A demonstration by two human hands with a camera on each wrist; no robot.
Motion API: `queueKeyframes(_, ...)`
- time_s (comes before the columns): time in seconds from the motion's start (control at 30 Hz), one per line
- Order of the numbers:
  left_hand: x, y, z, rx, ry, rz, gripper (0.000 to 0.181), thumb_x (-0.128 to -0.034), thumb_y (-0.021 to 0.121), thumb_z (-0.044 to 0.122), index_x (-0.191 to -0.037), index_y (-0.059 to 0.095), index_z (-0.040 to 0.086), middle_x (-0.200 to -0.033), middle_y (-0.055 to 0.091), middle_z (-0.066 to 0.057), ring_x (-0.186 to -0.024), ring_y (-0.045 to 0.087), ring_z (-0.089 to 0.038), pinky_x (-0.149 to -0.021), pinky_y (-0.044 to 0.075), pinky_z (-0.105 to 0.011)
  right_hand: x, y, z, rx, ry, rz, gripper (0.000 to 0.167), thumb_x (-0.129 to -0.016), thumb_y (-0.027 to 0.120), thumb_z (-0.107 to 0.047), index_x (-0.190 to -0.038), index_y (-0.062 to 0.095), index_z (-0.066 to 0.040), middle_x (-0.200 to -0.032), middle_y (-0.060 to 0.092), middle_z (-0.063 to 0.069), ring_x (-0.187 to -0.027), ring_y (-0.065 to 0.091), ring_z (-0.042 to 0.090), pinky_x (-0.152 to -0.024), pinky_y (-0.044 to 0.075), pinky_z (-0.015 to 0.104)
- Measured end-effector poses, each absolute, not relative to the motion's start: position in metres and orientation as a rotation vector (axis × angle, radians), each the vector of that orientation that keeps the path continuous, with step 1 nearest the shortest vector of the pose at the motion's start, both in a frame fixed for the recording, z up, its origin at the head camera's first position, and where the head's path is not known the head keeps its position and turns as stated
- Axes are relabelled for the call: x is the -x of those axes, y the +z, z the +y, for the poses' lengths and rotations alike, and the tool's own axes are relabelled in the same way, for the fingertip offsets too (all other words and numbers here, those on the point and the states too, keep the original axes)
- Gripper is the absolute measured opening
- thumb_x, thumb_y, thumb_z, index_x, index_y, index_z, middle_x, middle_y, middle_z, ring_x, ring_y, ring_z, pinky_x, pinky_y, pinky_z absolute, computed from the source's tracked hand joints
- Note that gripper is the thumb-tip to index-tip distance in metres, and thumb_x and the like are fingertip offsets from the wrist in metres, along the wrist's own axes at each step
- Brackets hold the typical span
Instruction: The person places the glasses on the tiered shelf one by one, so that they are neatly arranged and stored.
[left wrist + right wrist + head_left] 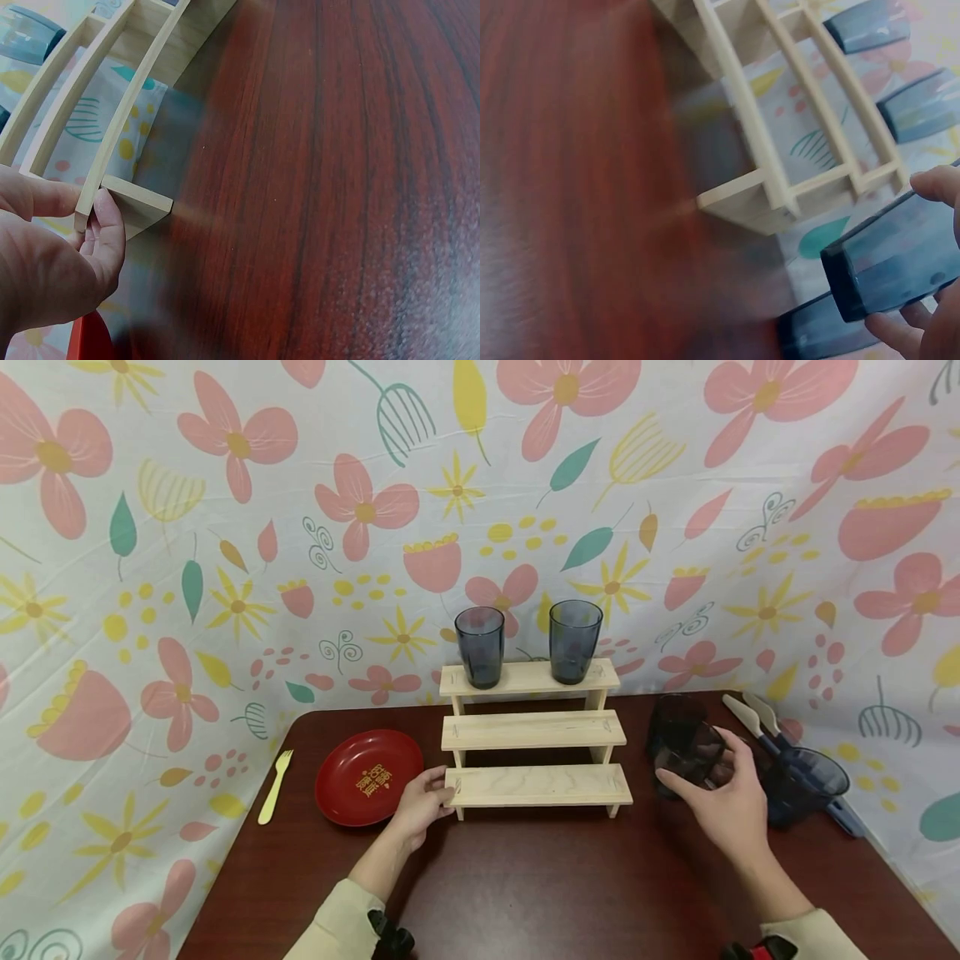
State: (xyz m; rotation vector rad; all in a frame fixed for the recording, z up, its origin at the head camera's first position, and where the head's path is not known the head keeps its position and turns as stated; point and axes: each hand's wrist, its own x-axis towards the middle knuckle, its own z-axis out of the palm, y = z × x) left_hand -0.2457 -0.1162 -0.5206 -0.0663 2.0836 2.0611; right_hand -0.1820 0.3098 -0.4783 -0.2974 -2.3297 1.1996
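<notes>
1. We see the left hand (422, 806) pinching the left end of the wooden rack's bottom board (540, 785), its thumb and fingers drawn narrow around the edge.
2. We find the right hand (729, 803) curved around a dark glass (688, 760) to the right of the rack (the right wrist view shows this grip more clearly).
3. Just behind the held glass we see another glass (677, 706), partly hidden; we cannot tell whether the two touch.
4. The wooden rack (532, 730) stands on the brown table (540, 885), with three steps rising toward the wall; on the top step we count a left glass (480, 647) and a right glass (576, 643), both upright and apart.
5. Beside the left hand we have a red plate (333, 768) (gold characters mark its middle), and farther left a yellow fork (275, 787).
6. Past the right hand we notice a see-through blue vessel (821, 772) near some pale-headed utensils (750, 720).
7. Behind everything we see a flowered cloth (285, 635).
</notes>
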Motion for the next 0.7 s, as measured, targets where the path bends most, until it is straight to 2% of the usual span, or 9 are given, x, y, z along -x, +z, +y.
queueKeyframes(0.2, 0.247, -0.523, -0.117, 0.074, 2.059, 2.087, 0.059, -0.0990, 0.058, 0.001, -0.152, 0.037, -0.013, -0.129, 0.055, -0.029, -0.095, 0.065, -0.024, -0.083, 0.059, -0.037, 0.187, -0.456, 0.301, 0.161, 1.217, -2.370, 0.102, -0.081, 0.091, -0.033, -0.163, 0.031, -0.027, -0.138, 0.048, 0.016, -0.118, 0.053, 0.036, -0.078, 0.042, 0.027)
queueKeyframes(0.4, 0.248, -0.526, -0.120, 0.081, 2.061, 2.083, 0.059, -0.0986, 0.058, 0.001, -0.152, 0.037, -0.012, -0.128, 0.055, -0.028, -0.095, 0.065, -0.024, -0.081, 0.059, -0.034, 0.201, -0.442, 0.285, 0.041, 1.220, -2.370, 0.100, -0.080, 0.092, -0.030, -0.160, 0.033, -0.023, -0.133, 0.051, 0.016, -0.113, 0.055, 0.035, -0.078, 0.045, 0.033)
queueKeyframes(0.57, 0.248, -0.526, -0.120, 0.073, 2.070, 2.079, 0.059, -0.0987, 0.059, 0.001, -0.152, 0.037, -0.012, -0.128, 0.055, -0.029, -0.095, 0.065, -0.024, -0.081, 0.059, -0.035, 0.215, -0.434, 0.269, -0.049, 1.283, -2.351, 0.098, -0.080, 0.092, -0.030, -0.160, 0.035, -0.023, -0.135, 0.050, 0.017, -0.117, 0.054, 0.040, -0.087, 0.046, 0.050)
queueKeyframes(0.7, 0.248, -0.524, -0.118, 0.063, 2.076, 2.081, 0.059, -0.0981, 0.059, 0.001, -0.151, 0.038, -0.012, -0.126, 0.056, -0.028, -0.095, 0.065, -0.025, -0.081, 0.059, -0.034, 0.224, -0.428, 0.257, -0.107, 1.302, -2.353, 0.098, -0.080, 0.093, -0.032, -0.159, 0.035, -0.027, -0.133, 0.052, 0.015, -0.114, 0.057, 0.036, -0.085, 0.048, 0.051)
